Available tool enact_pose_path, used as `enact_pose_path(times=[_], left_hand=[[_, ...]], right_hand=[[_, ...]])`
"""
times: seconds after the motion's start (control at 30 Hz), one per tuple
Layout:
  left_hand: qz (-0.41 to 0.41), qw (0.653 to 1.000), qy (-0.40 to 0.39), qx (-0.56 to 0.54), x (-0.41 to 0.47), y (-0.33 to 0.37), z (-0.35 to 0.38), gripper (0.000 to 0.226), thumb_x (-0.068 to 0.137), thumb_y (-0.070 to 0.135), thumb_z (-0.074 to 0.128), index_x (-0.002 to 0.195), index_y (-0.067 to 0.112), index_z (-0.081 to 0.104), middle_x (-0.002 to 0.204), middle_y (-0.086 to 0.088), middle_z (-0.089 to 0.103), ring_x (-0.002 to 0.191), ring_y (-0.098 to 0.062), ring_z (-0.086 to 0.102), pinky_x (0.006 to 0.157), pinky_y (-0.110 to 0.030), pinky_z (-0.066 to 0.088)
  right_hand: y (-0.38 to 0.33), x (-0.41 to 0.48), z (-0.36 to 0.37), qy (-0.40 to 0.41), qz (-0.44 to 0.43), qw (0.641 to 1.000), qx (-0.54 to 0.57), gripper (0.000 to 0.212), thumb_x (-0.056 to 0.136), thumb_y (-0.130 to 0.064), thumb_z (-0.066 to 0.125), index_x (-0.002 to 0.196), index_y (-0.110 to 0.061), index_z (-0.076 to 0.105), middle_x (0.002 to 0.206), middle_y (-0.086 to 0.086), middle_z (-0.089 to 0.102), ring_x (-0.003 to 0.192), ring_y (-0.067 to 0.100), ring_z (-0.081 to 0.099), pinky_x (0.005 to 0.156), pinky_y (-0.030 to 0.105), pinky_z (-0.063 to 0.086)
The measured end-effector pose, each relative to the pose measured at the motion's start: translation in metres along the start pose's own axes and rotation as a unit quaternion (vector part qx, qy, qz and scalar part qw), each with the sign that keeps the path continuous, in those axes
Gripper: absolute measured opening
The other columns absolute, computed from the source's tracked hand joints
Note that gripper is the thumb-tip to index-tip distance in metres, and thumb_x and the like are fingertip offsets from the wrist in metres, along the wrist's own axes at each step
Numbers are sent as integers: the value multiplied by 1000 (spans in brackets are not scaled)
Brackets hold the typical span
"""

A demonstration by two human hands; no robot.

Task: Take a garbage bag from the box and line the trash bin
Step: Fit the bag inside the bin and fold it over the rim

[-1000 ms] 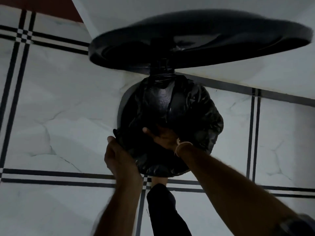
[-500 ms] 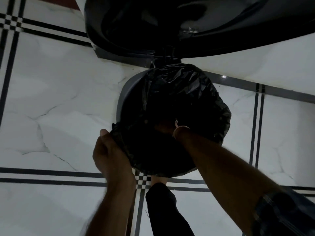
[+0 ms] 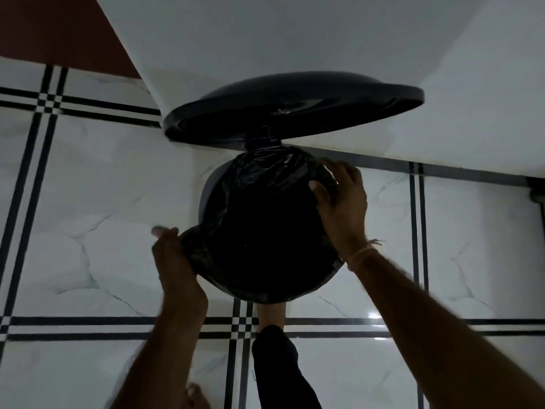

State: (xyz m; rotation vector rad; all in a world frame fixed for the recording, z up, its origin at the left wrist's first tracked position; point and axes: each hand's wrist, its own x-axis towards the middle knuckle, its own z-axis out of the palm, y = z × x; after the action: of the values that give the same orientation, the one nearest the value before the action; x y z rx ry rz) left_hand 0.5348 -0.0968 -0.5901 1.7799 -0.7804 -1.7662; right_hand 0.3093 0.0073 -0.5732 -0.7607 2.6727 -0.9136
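Plastic of the garbage bag (image 3: 265,231) fills the trash bin (image 3: 208,193) mouth between both hands, leaving bare the grey left rim, nearest the left hand (image 3: 174,261), which grips bunched hem low-left, while the right hand (image 3: 342,199) clasps hem over the far-right rim under the raised lid (image 3: 295,113).

One camera, on person's head; looks steeply down at tiled floor (image 3: 88,208); trash bin (image 3: 207,193) close below, middle of picture; left hand (image 3: 174,261) and right hand (image 3: 342,202) reach in from bottom edge; white wall (image 3: 295,39) fills top; wide lens slants floor lines.
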Motion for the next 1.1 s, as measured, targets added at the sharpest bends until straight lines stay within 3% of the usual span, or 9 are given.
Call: enact_pose_path(times=[0.07, 0.13, 0.23, 0.33, 0.43, 0.67, 0.77, 0.87, 1.1], left_hand=[[155, 981, -40, 113, -7, 4, 3, 66, 88, 53, 69, 141, 26, 41, 133, 3, 51, 105, -5, 61, 88, -32, 51], [285, 898, -76, 326, 3, 4, 5, 91, 76, 55, 84, 149, 24, 38, 146, -5, 39, 109, -18, 61, 82, -36, 55], [385, 817, -60, 425, 16, 14, 7, 53, 88, 37, 79, 132, 14, 60, 137, -11, 50, 89, -19, 65, 73, -38, 56], [416, 834, -31, 361, 28, 21, 4, 17, 93, 25, 73, 100, 10, 71, 106, -8, 65, 79, -19, 62, 74, -33, 51], [263, 935, -92, 219, 53, 26, 3, 28, 101, 36, 63, 95, 9, 66, 88, -7, 66, 82, -20, 61, 75, -35, 49], [-109, 981, -137, 79, 91, 41, 27, 32, 102, 40, 60, 116, 13, 71, 118, -7, 74, 100, -20, 72, 87, -33, 57], [-94, 973, -133, 162, 94, 30, 21, 25, 104, 17, 58, 123, 5, 67, 114, -9, 68, 84, -19, 66, 88, -36, 54], [-40, 977, -146, 152, 83, 23, 6, 18, 100, 3, 57, 106, 17, 67, 93, -9, 69, 70, -17, 63, 60, -24, 56], [14, 979, -171, 112, 37, 10, -21, 27, 108, 16, 48, 115, 19, 74, 109, -3, 80, 98, -16, 77, 78, -29, 62]], right_hand=[[2, 5, 1, -13, 63, 997, 44, 49, 91, -42, 66, 138, -29, 58, 133, 2, 65, 118, 21, 66, 98, 44, 56], [1, 13, 0, -25, 126, 989, 76, 45, 85, -55, 64, 126, -36, 63, 116, -7, 74, 99, 22, 75, 87, 48, 61], [-4, 26, -7, -31, 179, 981, 62, 43, 76, -64, 60, 102, -33, 75, 97, -11, 78, 84, 26, 76, 83, 48, 61], [-1, 33, -10, -29, 214, 973, 75, 30, 81, -55, 69, 87, -26, 78, 87, -8, 78, 87, 20, 73, 88, 41, 59], [10, 41, -6, -14, 249, 954, 164, 24, 79, -49, 76, 71, -27, 75, 76, -6, 77, 83, 20, 75, 86, 43, 61], [31, 65, 10, -90, 337, 886, 306, 25, 93, -27, 73, 71, -13, 71, 76, 6, 71, 80, 23, 70, 86, 39, 62], [40, 62, 9, -116, 348, 884, 291, 26, 95, -20, 70, 71, -10, 69, 73, 7, 69, 67, 19, 67, 70, 31, 62], [49, 54, -1, -137, 323, 892, 283, 29, 98, -23, 65, 73, -9, 65, 67, 4, 66, 66, 19, 63, 58, 25, 56], [55, 34, -30, -228, 265, 888, 298, 53, 99, -41, 60, 118, 8, 66, 119, 25, 70, 107, 32, 69, 97, 42, 54]])
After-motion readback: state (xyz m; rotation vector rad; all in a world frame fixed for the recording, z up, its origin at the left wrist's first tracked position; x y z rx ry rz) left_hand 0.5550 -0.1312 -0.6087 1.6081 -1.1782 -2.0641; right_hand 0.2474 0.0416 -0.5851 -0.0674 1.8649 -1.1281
